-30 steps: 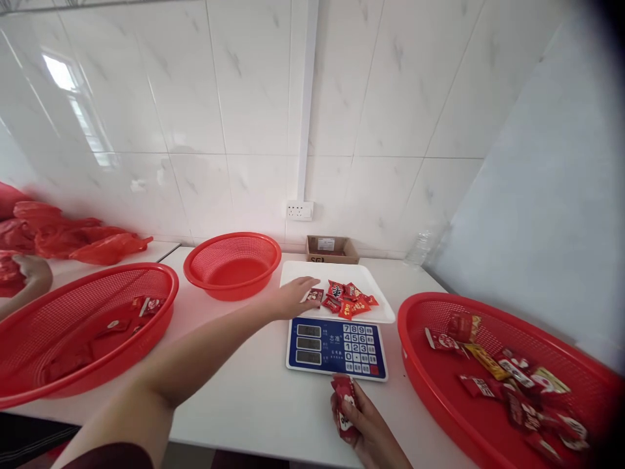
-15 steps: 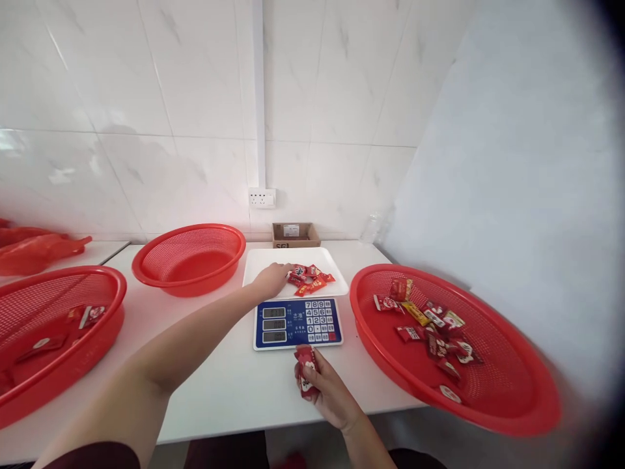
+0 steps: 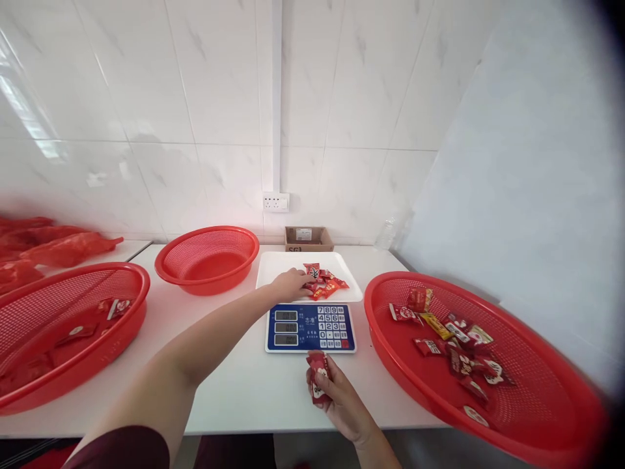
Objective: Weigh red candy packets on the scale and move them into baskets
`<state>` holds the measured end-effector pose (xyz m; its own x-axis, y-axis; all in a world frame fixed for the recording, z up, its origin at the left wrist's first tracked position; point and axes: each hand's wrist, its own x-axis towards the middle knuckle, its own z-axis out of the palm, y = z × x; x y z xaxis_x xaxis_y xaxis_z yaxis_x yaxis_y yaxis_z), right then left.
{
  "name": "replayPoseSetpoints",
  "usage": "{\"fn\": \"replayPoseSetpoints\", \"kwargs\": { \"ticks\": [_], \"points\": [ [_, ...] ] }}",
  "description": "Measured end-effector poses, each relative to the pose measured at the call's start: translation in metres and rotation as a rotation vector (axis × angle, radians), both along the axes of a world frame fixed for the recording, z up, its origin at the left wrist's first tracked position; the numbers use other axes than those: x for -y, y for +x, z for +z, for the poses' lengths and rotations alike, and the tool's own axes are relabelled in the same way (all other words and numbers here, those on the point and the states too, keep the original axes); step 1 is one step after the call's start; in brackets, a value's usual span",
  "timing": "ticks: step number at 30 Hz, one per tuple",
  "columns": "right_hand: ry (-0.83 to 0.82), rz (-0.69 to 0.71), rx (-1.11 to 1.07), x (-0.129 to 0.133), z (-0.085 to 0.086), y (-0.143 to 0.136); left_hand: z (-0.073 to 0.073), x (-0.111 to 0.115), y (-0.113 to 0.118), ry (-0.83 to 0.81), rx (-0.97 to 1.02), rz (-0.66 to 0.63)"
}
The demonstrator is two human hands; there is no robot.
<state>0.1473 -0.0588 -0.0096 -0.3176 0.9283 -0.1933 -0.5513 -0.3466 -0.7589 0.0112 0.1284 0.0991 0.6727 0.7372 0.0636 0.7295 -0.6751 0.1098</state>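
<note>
My left hand point(image 3: 291, 284) reaches over the white pan point(image 3: 273, 264) of a digital scale. Its fingers are bent onto a red snack packet point(image 3: 311, 269) at the near side of a small pile of red and orange snack packets point(image 3: 334, 284); the fingertips are partly hidden among the wrappers. In front of the scale's blue keypad panel point(image 3: 311, 327), my right hand point(image 3: 342, 397) is closed around a dark red snack packet point(image 3: 319, 378), with the thumb across its front.
On the right, a large red plastic basket point(image 3: 532, 326) holds several mixed snack packets. Another red basket point(image 3: 134, 277) with a few packets stands at left, and a third point(image 3: 208, 284) behind it. Behind the scale is a cardboard box point(image 3: 309, 239). Red bags point(image 3: 68, 249) lie far left.
The view has swung slightly left. My left hand has pushed further among the packets on the pan, and one packet there stands more upright. My right hand keeps its packet.
</note>
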Motion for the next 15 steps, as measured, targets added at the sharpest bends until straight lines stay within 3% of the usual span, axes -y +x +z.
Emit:
{"fn": "replayPoseSetpoints", "kwargs": {
  "ticks": [15],
  "points": [
    [0.0, -0.027, 0.015, -0.0006, -0.0002, -0.0016, -0.0008, 0.0034, -0.007, 0.188, -0.05, 0.032]
  ]
}}
